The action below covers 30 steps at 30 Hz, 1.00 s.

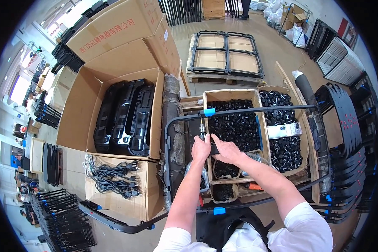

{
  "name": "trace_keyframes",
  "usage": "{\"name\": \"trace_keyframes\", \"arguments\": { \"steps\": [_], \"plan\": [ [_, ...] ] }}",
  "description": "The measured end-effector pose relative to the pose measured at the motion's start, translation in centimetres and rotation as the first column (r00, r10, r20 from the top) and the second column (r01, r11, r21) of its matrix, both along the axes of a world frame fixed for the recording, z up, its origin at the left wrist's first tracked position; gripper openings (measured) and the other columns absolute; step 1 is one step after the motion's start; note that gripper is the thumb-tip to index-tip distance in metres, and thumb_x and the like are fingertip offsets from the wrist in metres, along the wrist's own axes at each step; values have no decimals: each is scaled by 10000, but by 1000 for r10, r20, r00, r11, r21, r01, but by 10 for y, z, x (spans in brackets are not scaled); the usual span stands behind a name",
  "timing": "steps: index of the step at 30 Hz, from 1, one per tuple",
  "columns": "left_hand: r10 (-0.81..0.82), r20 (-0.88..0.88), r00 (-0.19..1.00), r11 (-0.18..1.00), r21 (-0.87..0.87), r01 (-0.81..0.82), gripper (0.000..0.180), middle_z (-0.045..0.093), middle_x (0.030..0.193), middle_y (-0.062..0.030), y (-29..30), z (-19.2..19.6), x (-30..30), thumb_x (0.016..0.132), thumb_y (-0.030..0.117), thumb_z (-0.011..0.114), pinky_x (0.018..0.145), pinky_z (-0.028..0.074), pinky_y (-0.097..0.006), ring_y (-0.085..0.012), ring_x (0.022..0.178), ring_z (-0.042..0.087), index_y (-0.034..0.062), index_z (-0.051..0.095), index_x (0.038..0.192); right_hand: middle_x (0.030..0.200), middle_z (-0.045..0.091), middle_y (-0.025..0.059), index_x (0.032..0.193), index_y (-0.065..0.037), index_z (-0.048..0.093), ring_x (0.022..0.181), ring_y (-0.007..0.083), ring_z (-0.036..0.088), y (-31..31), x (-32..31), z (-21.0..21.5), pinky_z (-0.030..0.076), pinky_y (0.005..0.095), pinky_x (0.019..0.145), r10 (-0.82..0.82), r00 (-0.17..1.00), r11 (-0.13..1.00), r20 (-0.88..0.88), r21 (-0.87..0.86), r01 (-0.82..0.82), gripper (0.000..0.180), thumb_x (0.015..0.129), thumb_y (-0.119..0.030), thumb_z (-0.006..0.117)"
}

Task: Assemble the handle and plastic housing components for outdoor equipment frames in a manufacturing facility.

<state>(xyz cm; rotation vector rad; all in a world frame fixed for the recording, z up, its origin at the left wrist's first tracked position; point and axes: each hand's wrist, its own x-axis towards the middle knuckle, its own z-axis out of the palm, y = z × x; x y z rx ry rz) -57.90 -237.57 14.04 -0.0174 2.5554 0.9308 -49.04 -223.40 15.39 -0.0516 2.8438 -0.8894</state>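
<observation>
My left hand (200, 148) is closed around a power drill (203, 129), whose metal chuck and bit point away from me. My right hand (227, 152) is closed at its right side, on a dark part that seems to be the drill's handle or battery. The bit is at the far bar of a black rectangular metal frame (256, 110), close to a blue tab (209, 112) on that bar. This frame lies across the workbench. Another blue tab (219, 210) sits on its near bar.
Partitioned boxes of black caps (233, 130) and small screws (225, 170) lie within the frame. A white metal box (284, 130) rests among the caps. To the left stand a carton (77, 117) of black panels (124, 117) and black power cords (115, 178). Frames lie on a pallet (222, 80).
</observation>
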Motion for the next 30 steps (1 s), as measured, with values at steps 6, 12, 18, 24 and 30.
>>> {"name": "trace_keyframes", "arguments": {
  "steps": [6, 12, 18, 24, 30],
  "plan": [
    [-20, -73, 997, 997, -74, 15, 672, 718, 1136, -347, 8, 3, -1, 1032, 583, 537, 963, 543, -559, -498, 1109, 696, -62, 543, 1223, 1355, 640, 306, 1636, 41, 164, 1156, 454, 679, 4, -4, 2, 557, 506, 994, -9, 999, 999, 42, -33, 10, 1072, 824, -259, 795],
    [-33, -89, 995, 995, -93, 24, 668, 721, 1124, -344, 10, 4, -5, 1035, 576, 536, 956, 548, -554, -495, 1093, 703, -68, 536, 1214, 1342, 645, 247, 1516, -33, 387, 1142, 456, 672, 1, -3, -2, 560, 527, 964, -52, 996, 997, -67, -63, 48, 814, 838, -237, 790],
    [-24, -80, 996, 997, -68, 18, 663, 726, 1099, -344, 8, 1, -4, 1035, 581, 536, 957, 540, -562, -507, 1081, 702, -58, 532, 1211, 1278, 549, 160, 1218, -53, 533, 1115, 429, 645, -10, -3, -4, 553, 532, 908, -30, 989, 998, -141, -51, 23, 494, 788, -115, 768],
    [106, -105, 989, 994, 13, -105, 679, 708, 1166, -311, 7, 1, 6, 970, 593, 645, 968, 530, -546, -484, 1124, 684, -27, 537, 1226, 1305, 546, 170, 1234, -46, 533, 1112, 440, 645, -11, 2, -4, 550, 534, 912, -41, 993, 997, -107, -73, 34, 497, 793, -100, 757],
    [118, -108, 987, 993, 14, -117, 681, 698, 1194, -293, 2, -3, 6, 933, 593, 695, 962, 528, -544, -476, 1125, 682, -20, 557, 1197, 1299, 542, 176, 1224, -34, 534, 1094, 447, 641, -14, 5, -7, 541, 540, 912, -33, 993, 996, -113, -92, 23, 482, 795, -98, 746]
  ]
}}
